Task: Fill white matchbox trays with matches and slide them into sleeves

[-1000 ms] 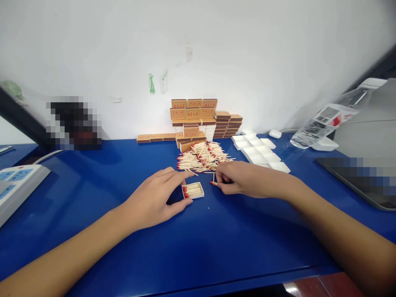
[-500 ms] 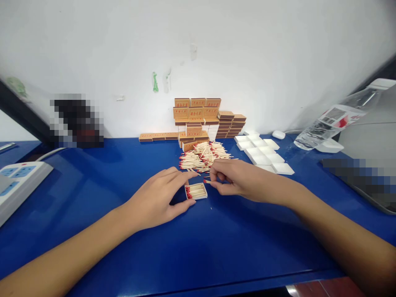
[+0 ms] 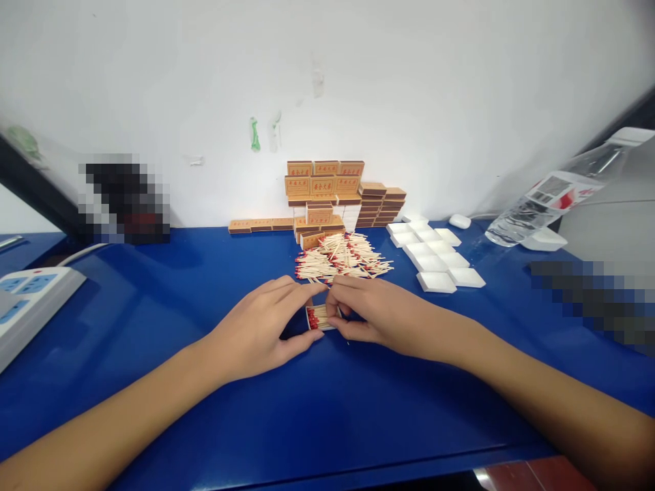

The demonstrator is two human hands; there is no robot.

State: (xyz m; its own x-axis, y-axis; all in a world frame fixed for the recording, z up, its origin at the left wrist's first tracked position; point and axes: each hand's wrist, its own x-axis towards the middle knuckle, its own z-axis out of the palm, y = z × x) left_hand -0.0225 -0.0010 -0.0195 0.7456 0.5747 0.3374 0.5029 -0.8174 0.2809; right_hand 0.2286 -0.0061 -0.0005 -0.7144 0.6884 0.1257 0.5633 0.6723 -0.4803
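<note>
A small white matchbox tray [image 3: 308,319] filled with red-headed matches [image 3: 318,316] lies on the blue table. My left hand [image 3: 269,317] steadies it from the left, thumb at its near edge and fingers curving around the far side, with the index finger stretched out. Over the tray's right end, my right hand [image 3: 366,307] is pinched down among the matches; the match between its fingertips is mostly hidden by the fingers. Just behind both hands lies a loose heap of matches [image 3: 342,258].
Stacked matchboxes [image 3: 322,185] stand against the wall behind the heap. White empty trays [image 3: 434,259] lie to the right, near a tilted plastic bottle [image 3: 547,194]. A power strip [image 3: 38,300] is at the left, and a blurred dark object [image 3: 593,300] at the right.
My right hand has moved left with a match, from beside the tray to over its right end. My left hand has stayed at the tray.
</note>
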